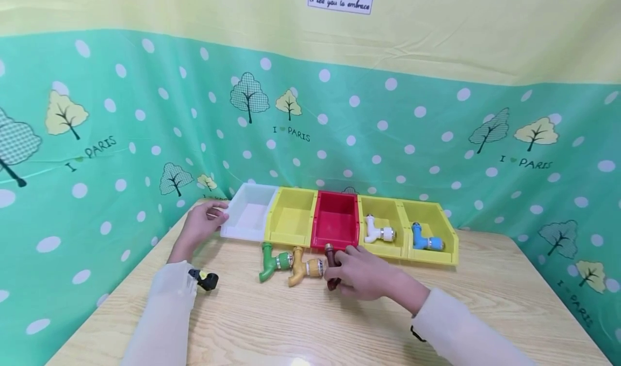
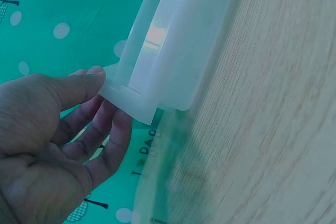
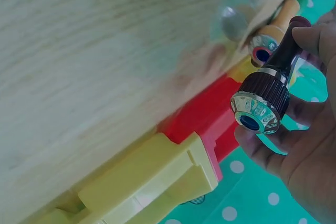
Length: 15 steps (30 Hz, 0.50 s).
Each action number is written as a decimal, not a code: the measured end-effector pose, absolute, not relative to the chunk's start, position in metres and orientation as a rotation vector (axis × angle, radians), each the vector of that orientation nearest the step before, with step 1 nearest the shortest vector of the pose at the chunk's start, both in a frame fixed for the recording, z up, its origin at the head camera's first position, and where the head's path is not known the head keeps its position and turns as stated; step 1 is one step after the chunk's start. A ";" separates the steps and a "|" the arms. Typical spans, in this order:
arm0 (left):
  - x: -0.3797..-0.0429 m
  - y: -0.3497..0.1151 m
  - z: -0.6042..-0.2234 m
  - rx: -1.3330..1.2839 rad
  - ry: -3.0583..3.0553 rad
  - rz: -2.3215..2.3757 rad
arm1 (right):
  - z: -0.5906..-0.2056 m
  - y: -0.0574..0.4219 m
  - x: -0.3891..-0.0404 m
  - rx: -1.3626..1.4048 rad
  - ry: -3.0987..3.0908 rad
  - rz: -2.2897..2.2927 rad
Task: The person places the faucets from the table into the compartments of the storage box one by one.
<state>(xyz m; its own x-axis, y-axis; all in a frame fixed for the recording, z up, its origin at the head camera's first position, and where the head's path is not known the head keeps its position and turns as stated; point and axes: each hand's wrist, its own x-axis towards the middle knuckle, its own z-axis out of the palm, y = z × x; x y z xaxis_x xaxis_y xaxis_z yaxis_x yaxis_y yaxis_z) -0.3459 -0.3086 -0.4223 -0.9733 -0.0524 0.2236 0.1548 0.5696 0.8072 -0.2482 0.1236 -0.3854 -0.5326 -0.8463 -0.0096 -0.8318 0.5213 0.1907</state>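
My right hand (image 1: 366, 274) grips a dark brown tap (image 1: 331, 258) in front of the red bin (image 1: 336, 226). In the right wrist view, that tap's ribbed handle and chrome-ringed end (image 3: 257, 114) face the camera, with the thumb on its narrow spout. Over at the row's left end, my left hand (image 1: 201, 223) holds the side edge of the translucent white bin (image 1: 249, 215). The left thumb (image 2: 86, 85) lies on the bin's corner while the fingers curl beneath. Just left of the brown tap lie an orange-tan tap (image 1: 299, 268) and a green tap (image 1: 268, 258).
The bins stand side by side along the back of the wooden table (image 1: 252, 323). A white tap (image 1: 372, 232) lies in one yellow bin and a blue tap (image 1: 419, 241) in the rightmost yellow bin. Another yellow bin (image 1: 291, 218) sits left of the red one. Polka-dot curtain (image 1: 412, 139) hangs behind.
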 end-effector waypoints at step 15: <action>-0.345 -0.308 -0.423 -0.070 -2.587 -1.359 | -0.376 0.122 -0.270 1.337 -2.703 -0.165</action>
<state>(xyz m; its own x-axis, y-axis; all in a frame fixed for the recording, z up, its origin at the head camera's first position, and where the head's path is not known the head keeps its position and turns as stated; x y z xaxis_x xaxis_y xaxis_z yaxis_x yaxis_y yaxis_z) -0.3454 -0.3082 -0.4231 -0.9751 -0.0589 0.2138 0.1426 0.5715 0.8081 -0.2703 0.1219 -0.3764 -0.6023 -0.7960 0.0604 -0.7827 0.6037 0.1513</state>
